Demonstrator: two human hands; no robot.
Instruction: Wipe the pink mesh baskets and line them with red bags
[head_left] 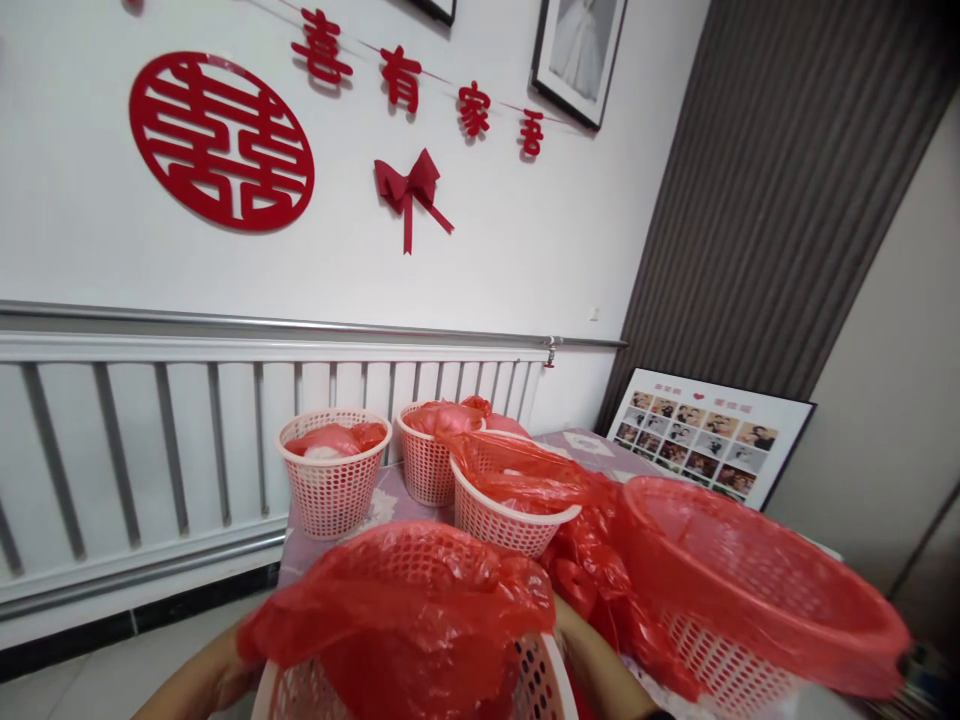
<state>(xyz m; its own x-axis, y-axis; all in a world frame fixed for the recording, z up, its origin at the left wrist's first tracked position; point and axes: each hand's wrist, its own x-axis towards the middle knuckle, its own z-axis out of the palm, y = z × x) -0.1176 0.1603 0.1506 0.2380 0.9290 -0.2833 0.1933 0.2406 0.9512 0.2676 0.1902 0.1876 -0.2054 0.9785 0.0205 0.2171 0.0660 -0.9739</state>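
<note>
Directly before me is a pale pink mesh basket [544,680] with a red plastic bag [420,610] draped across its top and hanging into it. My left hand [234,665] is at the basket's left side, closed at the edge of the bag, its fingertips covered by the red film. On the right, only my forearm [596,660] shows, reaching behind the basket's right rim. That hand is hidden by the bag and basket.
Past my basket, a patterned tablecloth [386,505] carries a left basket [334,490], a back basket [427,470] and a middle basket [502,520], all with red bags. A larger bag-lined basket [735,640] stands right. A photo board [709,440] leans behind; a radiator [135,430] lines the wall.
</note>
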